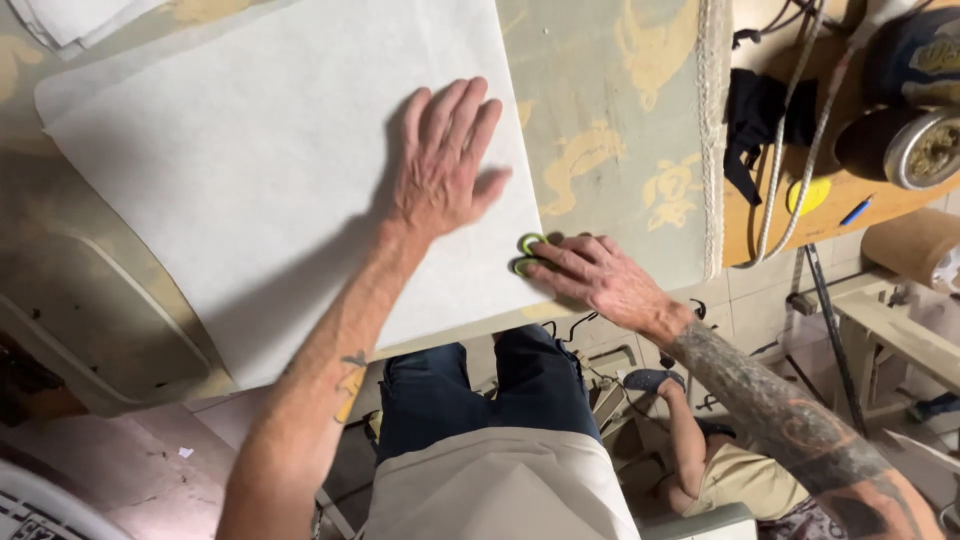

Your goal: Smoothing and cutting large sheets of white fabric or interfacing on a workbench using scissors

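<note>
A large white sheet [260,170] lies on the stained work table [610,110]. My left hand [443,160] rests flat on the sheet, fingers spread, near its right edge. My right hand [600,275] is at the sheet's lower right corner, fingers closed around the green handles of a pair of scissors [528,254]. The blades are hidden under my hand.
More white sheets [70,18] lie at the table's far left corner. A wooden bench [850,190] to the right carries ropes, black cloth, a yellow disc, a blue pen and round tins. Another person [720,460] sits low on the floor beside my legs.
</note>
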